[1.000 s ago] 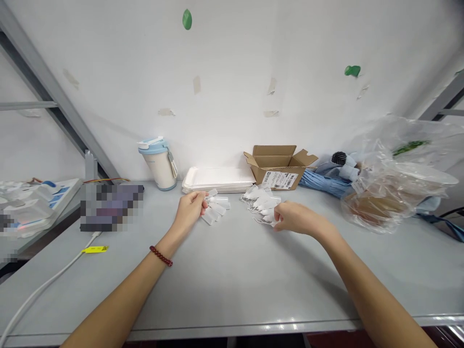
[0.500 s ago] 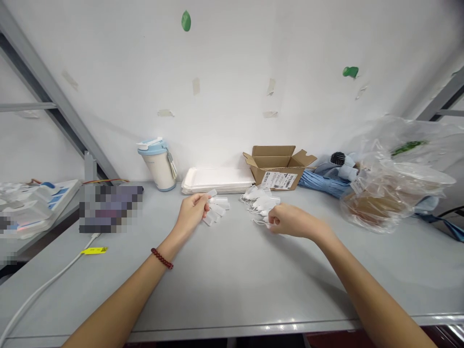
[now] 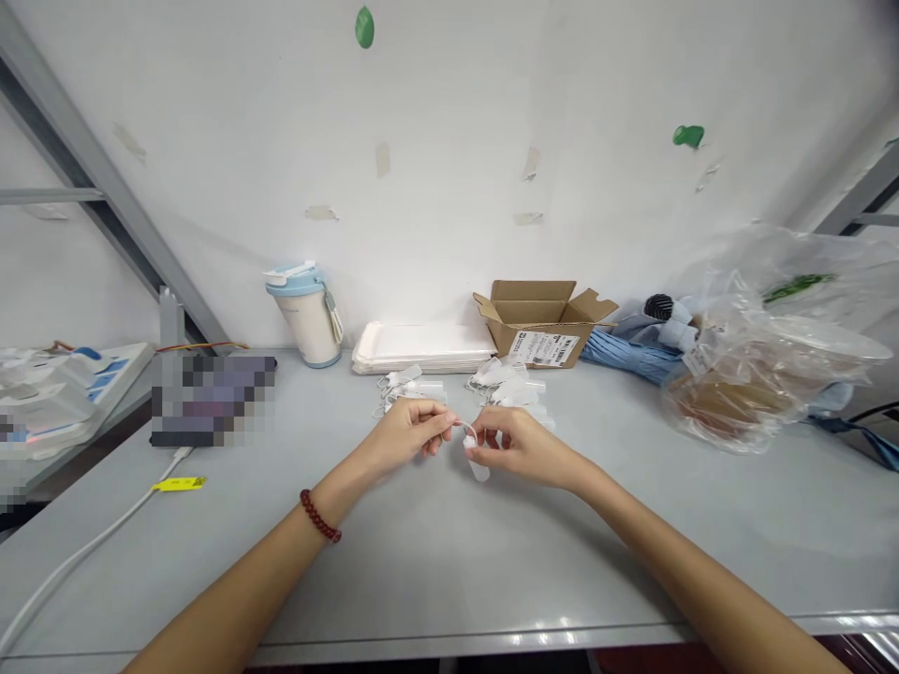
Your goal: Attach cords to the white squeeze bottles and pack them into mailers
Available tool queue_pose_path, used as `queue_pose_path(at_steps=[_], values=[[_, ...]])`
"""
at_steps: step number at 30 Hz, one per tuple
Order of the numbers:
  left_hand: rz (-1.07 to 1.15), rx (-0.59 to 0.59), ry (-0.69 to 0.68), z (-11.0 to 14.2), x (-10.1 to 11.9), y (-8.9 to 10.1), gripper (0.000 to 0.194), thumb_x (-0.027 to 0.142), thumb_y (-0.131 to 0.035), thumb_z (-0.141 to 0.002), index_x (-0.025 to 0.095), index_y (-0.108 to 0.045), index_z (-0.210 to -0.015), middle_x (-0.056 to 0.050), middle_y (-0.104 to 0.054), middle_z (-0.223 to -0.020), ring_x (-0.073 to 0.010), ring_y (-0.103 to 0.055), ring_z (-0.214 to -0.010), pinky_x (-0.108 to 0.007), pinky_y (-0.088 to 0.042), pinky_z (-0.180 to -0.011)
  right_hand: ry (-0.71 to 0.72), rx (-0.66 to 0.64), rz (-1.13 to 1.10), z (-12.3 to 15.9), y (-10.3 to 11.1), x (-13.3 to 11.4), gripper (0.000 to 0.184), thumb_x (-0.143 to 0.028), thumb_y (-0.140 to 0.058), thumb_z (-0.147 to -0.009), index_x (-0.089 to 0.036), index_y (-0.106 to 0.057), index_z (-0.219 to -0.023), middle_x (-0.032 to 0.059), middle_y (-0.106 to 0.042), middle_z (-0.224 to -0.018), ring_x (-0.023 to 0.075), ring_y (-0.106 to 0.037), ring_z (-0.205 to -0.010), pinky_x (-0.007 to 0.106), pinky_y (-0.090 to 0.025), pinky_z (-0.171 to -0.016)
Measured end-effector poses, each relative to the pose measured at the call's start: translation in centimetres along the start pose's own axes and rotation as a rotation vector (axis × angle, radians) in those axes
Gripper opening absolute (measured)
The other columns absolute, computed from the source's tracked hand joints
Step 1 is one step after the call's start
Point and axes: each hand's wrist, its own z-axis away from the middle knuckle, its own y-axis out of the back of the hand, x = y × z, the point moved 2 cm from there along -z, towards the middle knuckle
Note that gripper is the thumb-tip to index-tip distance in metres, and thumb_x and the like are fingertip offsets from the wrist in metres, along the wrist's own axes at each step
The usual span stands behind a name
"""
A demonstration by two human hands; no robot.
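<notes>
Both hands [image 3: 407, 435] [image 3: 523, 449] pinch one looped clear tube [image 3: 478, 468] (any print unreadable).

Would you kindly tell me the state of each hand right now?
Left hand: closed, pinching a thin white cord.
Right hand: closed, holding a small clear tube.

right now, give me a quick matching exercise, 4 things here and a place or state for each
Things:
1. clear tag
2. bead bracelet
3. cardboard box
4. blue-lidded tumbler

Places or states:
A. flaps open
B. upright by the wall
C. hanging below the fingers of the right hand
D. around the left wrist

Pairs: 1-C, 2-D, 3-A, 4-B
</notes>
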Motion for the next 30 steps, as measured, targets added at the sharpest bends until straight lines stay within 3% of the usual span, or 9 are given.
queue_pose_path(at_steps=[10,16,30], values=[[0.076,0.049,-0.020,0.0,-0.5,-0.2,0.031,0.044,-0.061,-0.077,0.014,-0.071,-0.079,0.001,-0.053,-0.062,-0.0085,-0.044,-0.053,-0.022,-0.035,-0.049,0.008,0.045,-0.044,-0.2,-0.7,0.5,0.013,-0.028,-0.055,-0.083,-0.017,-0.062,-0.082,0.0018,-0.059,-0.083,0.0098,-0.056,-0.067,0.021,-0.042,-0.059],[0.127,0.029,0.009,-0.1,-1.0,-0.4,0.033,0.045,-0.059,-0.078,0.014,-0.066,-0.067,0.000,-0.052,-0.062,-0.0075,-0.043,-0.051,-0.022,-0.034,-0.048,0.030,0.063,-0.031,-0.2,-1.3,0.6,0.014,-0.027,-0.054,-0.085,-0.017,-0.063,-0.083,0.0011,-0.058,-0.078,0.0098,-0.055,-0.065,0.021,-0.041,-0.059],[0.206,0.026,0.060,-0.2,-1.5,-0.5,0.034,0.044,-0.060,-0.078,0.012,-0.065,-0.069,-0.002,-0.055,-0.065,-0.0084,-0.047,-0.053,-0.022,-0.036,-0.048,0.025,0.060,-0.057,-0.4,-1.8,0.8,0.012,-0.025,-0.052,-0.085,-0.016,-0.060,-0.084,0.0014,-0.059,-0.077,0.0106,-0.056,-0.064,0.022,-0.044,-0.059]])
